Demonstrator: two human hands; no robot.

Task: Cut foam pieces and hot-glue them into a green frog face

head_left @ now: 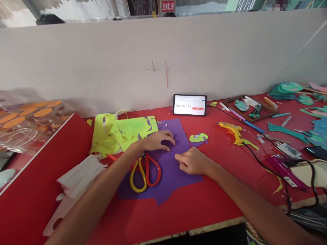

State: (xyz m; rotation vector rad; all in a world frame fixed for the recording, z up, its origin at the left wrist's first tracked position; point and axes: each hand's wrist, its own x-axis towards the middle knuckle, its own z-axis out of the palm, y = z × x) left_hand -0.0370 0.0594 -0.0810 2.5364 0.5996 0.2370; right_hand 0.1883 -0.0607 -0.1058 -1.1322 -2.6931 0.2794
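Observation:
A sheet of purple foam or felt [176,173] with a ragged cut lower edge lies flat in front of me. My left hand [157,140] is over its upper part, fingers curved and apart, with nothing seen between them. To the right, my right hand [191,161] rests on the sheet with its fingers curled and pressed together; whatever may be in them is hidden. Scissors [145,173] with one yellow and one red handle lie on the sheet under my left wrist, blades partly covered. Yellow-green sheets [133,131] with cut-outs lie beyond my left forearm.
A small yellow-green and purple cut-out [198,139] lies beyond my right hand. Farther right are a yellow glue gun [233,132], a brown tray [251,109] and a magenta power strip [286,170]. A tablet [189,105] leans on the white partition. White strips [81,177] lie left.

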